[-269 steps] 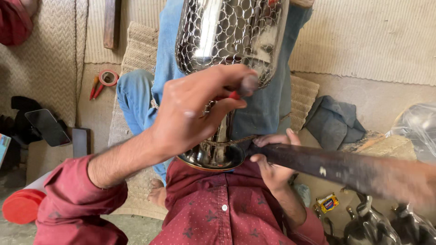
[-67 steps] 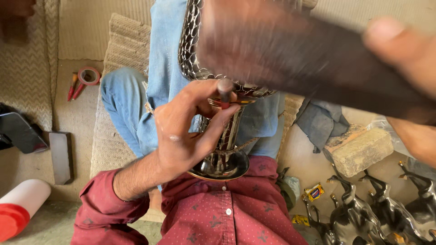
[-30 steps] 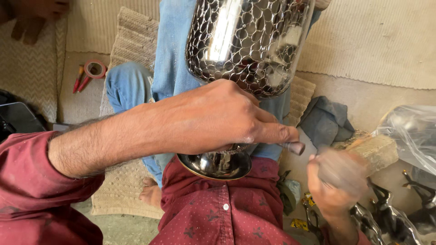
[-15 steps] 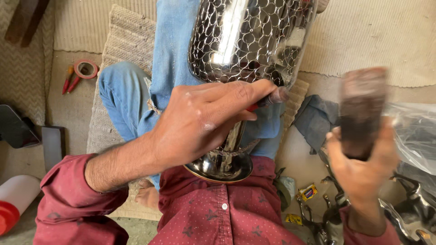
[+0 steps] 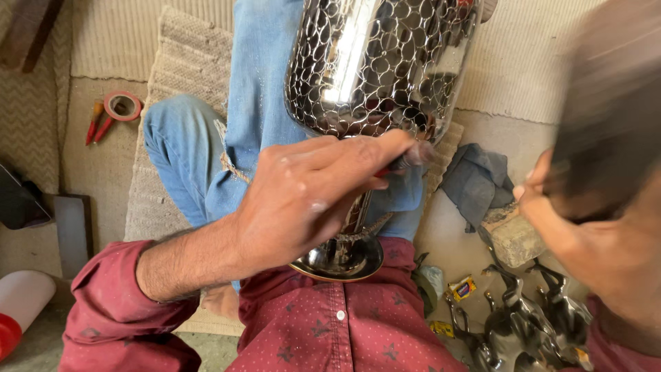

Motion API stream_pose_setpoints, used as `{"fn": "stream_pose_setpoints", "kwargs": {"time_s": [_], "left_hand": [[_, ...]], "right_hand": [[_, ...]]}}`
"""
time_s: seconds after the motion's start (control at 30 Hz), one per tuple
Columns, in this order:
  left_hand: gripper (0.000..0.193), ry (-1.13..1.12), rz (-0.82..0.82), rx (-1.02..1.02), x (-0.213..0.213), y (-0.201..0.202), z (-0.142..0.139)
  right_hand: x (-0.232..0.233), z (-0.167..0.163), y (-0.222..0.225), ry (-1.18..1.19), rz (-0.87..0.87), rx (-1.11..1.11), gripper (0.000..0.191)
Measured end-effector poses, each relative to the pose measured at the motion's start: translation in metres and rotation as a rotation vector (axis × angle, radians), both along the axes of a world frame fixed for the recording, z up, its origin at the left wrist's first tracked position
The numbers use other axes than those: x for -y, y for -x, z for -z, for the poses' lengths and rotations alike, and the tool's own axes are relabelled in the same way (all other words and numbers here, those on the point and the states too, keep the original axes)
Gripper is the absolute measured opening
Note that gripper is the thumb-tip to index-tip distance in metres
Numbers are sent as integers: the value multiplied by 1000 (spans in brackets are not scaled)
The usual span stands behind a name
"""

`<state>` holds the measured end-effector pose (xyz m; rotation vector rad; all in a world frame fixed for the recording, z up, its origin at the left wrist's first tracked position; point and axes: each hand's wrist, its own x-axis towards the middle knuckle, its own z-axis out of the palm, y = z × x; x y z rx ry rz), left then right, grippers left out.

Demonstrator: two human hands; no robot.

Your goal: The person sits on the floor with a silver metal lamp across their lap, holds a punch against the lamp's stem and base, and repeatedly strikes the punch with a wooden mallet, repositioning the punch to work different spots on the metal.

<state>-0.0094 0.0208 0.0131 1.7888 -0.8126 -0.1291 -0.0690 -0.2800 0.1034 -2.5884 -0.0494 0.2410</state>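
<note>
Vase (image 5: 382,65), shiny hammered metal w/ scale pattern; hands: left (image 5: 310,196) pinching punch, right (image 5: 599,241) gripping hammer.

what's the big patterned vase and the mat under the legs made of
Vase: likely polished metal, with mirror-bright glare and reflections across its scale-like pattern. Mat: seemingly woven fibre or fabric, matte beige, with fine ribbed rows showing.

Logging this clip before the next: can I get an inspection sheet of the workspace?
Surface: beige woven mat on the floor.
Job's things: shiny hammered metal vase lying across the lap.
Clutter: tape roll, red-handled tool, grey cloth, block, metal figurines.
Grippers: left hand pinches a small tool against the vase; right hand grips a dark blurred bar.
Cables: nothing seen.
Surroundings: white-and-red container.
</note>
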Motion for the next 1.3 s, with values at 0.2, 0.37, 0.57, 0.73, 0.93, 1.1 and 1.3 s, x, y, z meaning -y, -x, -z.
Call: {"fn": "stream_pose_setpoints", "kwargs": {"time_s": [0.2, 0.37, 0.57, 0.73, 0.93, 1.1, 1.3], "left_hand": [[43, 85, -271, -20, 4, 19, 0], [43, 174, -388, -230, 9, 34, 8], [42, 304, -442, -219, 14, 48, 24], [39, 376, -439, -242, 15, 54, 30], [41, 298, -487, -222, 17, 51, 34], [39, 275, -401, -195, 12, 40, 29], [37, 188, -295, -181, 5, 26, 14]], "right_hand": [[23, -4, -37, 167, -137, -177, 43], [24, -14, -65, 275, -374, -208, 53], [6, -41, -93, 185, -578, -118, 69], [-12, -50, -92, 251, -731, -51, 82], [-21, -50, -92, 319, -709, 6, 88], [8, -41, -90, 223, -611, -172, 93], [45, -28, -61, 258, -427, -263, 90]]}}
